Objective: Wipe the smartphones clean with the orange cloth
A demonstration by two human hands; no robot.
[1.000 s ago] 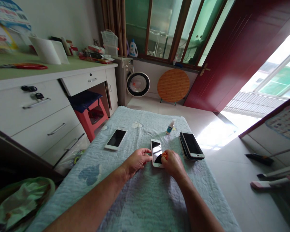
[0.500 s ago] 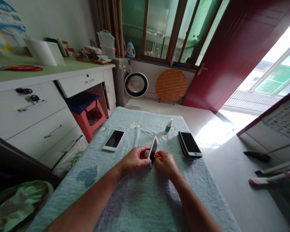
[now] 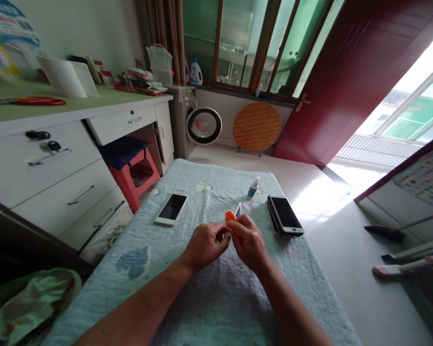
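Above the middle of the cloth-covered table, my left hand is closed on a white smartphone. Only the phone's far end shows; the hands and an orange cloth hide the rest. My right hand pinches this small cloth against the phone's edge. Left of the hands a white phone with a dark screen lies flat. A stack of phones rests on the right side. Beyond my hands a small spray bottle with a white top stands upright.
A pale blue quilted cloth covers the table. Behind the left edge is a red stool beside white drawers. At the back are a washing machine with its door swung out and a round wooden board.
The phone has turned so its screen no longer faces my right hand. The orange cloth, mostly hidden in my right fingers before, now shows over the phone's edge.
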